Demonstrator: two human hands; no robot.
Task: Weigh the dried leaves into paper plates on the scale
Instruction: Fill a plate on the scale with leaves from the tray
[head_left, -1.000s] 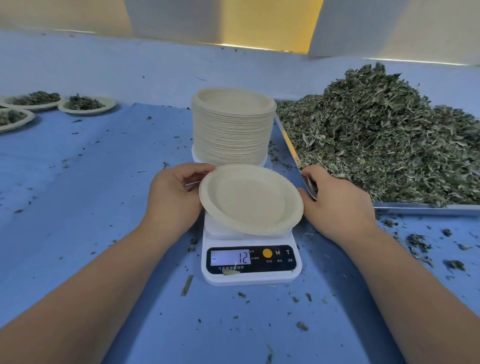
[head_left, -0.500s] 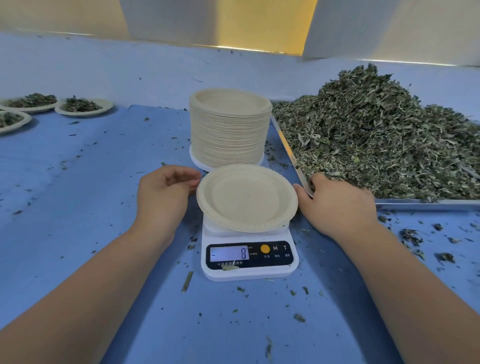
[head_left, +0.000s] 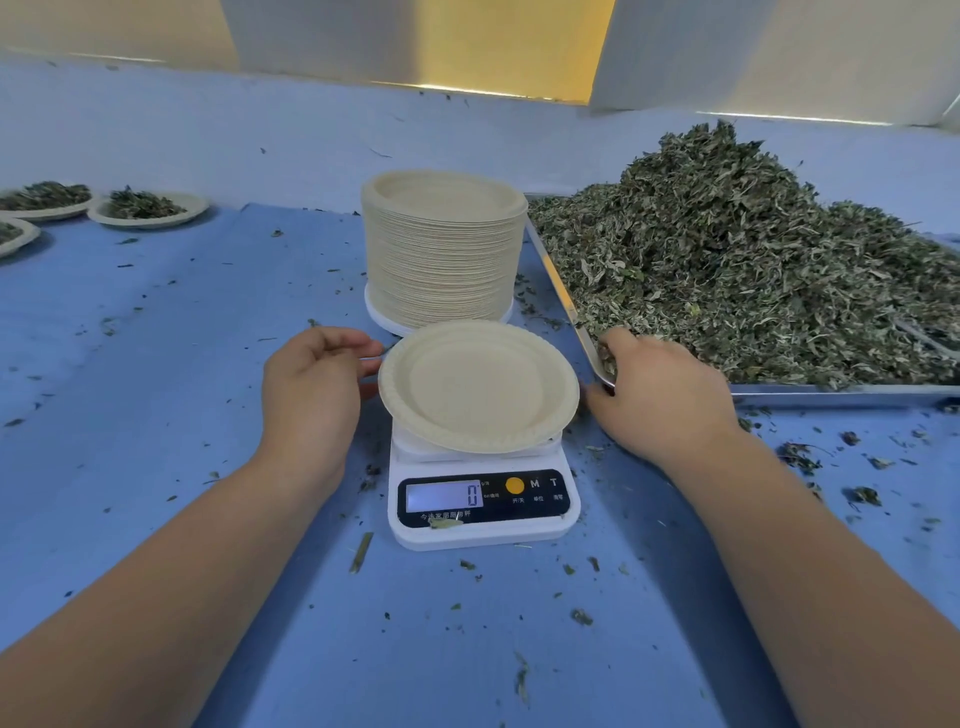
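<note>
The right hand (head_left: 660, 400) has reached over tray (head_left: 831, 393) edge, grasp unclear; left hand (head_left: 311, 395) relaxed beside plate (head_left: 478, 387) rim.

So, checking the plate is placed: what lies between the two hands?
In the head view, an empty paper plate resting on the scale lies between the left hand and right hand.

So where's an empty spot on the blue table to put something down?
The widest bare blue is on the left, between the filled plates and the left hand. There is also room in front of the scale, though lightly littered. Crowded: the right, where the tray of dried leaves sits.
</note>
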